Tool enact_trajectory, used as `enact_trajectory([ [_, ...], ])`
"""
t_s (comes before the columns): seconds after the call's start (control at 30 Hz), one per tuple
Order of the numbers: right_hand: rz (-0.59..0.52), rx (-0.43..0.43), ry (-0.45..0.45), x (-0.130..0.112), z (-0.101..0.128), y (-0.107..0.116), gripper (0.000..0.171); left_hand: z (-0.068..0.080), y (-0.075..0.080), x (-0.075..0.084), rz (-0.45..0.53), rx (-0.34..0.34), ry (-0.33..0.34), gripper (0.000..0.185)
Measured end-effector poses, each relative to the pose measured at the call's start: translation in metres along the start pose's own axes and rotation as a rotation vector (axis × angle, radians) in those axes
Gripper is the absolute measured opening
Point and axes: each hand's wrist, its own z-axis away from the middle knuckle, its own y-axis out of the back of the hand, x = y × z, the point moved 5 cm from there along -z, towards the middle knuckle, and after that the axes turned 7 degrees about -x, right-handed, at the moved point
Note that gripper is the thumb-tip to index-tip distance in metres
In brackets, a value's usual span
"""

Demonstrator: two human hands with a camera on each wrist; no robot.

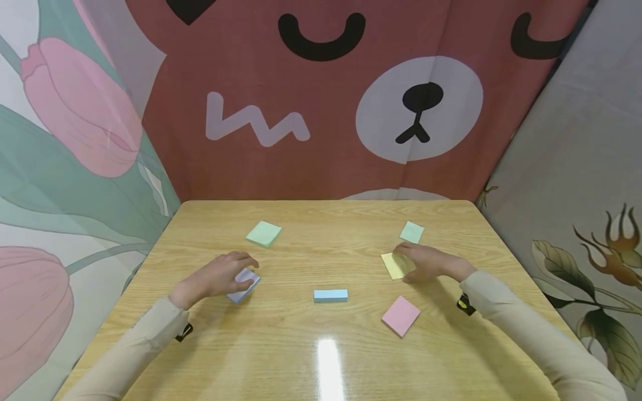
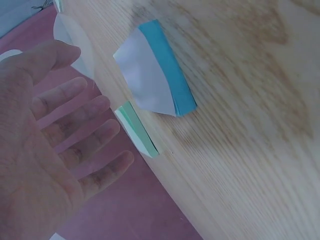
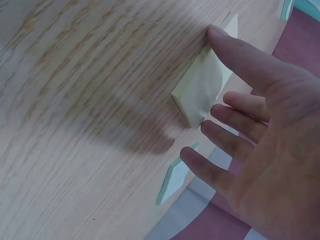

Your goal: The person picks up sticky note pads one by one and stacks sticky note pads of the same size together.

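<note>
Over a lavender sticky-note pad on the left of the table, my left hand hovers with loosely bent fingers. The left wrist view has that pad showing a bluish side, apart from the fingers. My right hand is at a yellow sticky-note pad, partly covering it. In the right wrist view the thumb lies by one end of the yellow pad and the relaxed fingers by its other side. Whether they touch it I cannot tell.
A green pad lies at the back left, a smaller green pad at the back right. Between the hands sits a blue pad. A pink pad lies nearer on the right. Printed cloth hangs behind the wooden table.
</note>
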Motion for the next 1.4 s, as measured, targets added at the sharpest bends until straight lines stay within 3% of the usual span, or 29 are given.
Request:
enact_trajectory([
  [0.27,-0.024,0.006,-0.007,0.002,0.001,0.0,0.07,-0.006,-0.001,0.002,-0.017,0.042,-0.032,0.031],
  [0.5,0.014,0.019,-0.005,0.005,-0.002,-0.003,0.071,-0.011,-0.004,-0.004,-0.034,0.072,0.005,0.037],
  [0.8,0.068,0.024,-0.002,-0.001,-0.006,-0.002,0.074,-0.018,-0.004,-0.005,-0.073,0.193,0.009,0.04],
  [1.13,0.123,0.054,0.004,0.002,-0.01,-0.004,0.069,-0.03,-0.007,-0.009,-0.116,0.271,0.039,0.041],
  [1.4,0.139,0.057,-0.003,0.003,-0.012,-0.004,0.067,-0.038,-0.008,-0.012,-0.17,0.277,0.054,0.041],
])
